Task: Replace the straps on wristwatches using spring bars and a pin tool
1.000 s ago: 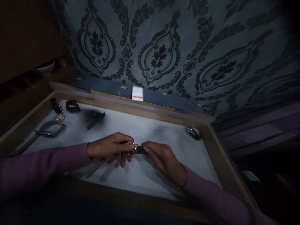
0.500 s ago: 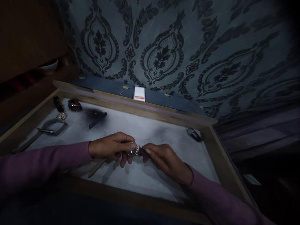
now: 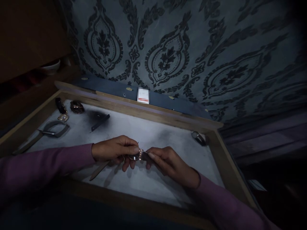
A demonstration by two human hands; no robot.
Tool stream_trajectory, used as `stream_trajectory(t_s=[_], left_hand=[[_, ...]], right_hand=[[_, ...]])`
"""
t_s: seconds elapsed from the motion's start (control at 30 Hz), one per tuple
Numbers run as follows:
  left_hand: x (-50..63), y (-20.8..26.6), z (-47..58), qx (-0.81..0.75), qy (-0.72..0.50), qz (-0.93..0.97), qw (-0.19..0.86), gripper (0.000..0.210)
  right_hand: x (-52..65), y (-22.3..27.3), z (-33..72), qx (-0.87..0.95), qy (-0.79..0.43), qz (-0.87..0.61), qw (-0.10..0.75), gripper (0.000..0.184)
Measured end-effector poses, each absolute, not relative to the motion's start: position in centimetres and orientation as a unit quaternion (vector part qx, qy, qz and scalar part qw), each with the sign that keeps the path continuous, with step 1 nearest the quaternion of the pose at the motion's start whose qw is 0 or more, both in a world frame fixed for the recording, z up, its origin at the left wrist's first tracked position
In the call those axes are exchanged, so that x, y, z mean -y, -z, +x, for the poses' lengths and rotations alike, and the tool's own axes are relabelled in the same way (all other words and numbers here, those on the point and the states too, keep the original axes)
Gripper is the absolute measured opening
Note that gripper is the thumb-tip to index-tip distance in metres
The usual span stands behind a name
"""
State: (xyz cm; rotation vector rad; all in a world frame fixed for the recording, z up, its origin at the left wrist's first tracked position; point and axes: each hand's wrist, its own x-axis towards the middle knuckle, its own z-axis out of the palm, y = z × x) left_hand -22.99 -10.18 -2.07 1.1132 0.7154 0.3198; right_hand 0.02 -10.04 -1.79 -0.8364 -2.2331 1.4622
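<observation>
A wristwatch (image 3: 136,156) with a shiny rose-gold case is held above the white bottom of a shallow wooden tray. My left hand (image 3: 117,149) is closed on its case, thumb on top and fingers curled beneath. From the case's right side a dark strap (image 3: 145,155) runs to my right hand (image 3: 166,163), which pinches it between thumb and fingers. Another strap piece (image 3: 99,171), brownish, sticks out below my left hand; whether it belongs to the same watch I cannot tell. The back of the watch is hidden by my fingers.
In the tray's (image 3: 148,111) left corner lie a gold-cased watch (image 3: 62,117), a dark bundled watch (image 3: 77,107) and a grey-strapped watch (image 3: 56,128). A thin dark strip (image 3: 100,122) lies nearby. One more watch (image 3: 198,138) rests at right. A small white box (image 3: 143,95) stands behind.
My right hand's grip on the strap has shifted slightly, and the watch has tilted a little. The left hand keeps hold of the case.
</observation>
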Motion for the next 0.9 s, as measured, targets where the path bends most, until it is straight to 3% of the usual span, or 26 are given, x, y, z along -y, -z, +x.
stream_trajectory(t_s=[0.53, 0.9], left_hand=[[10.31, 2.34, -22.91, -0.337, -0.122, 0.524, 0.773, 0.037], [10.63, 1.42, -23.20, -0.347, -0.108, 0.606, 0.708, 0.034]], right_hand=[[10.06, 1.88, -0.12, 0.817, -0.479, -0.280, 0.157, 0.038], [10.28, 2.30, -0.19, 0.811, -0.493, -0.279, 0.144, 0.037]])
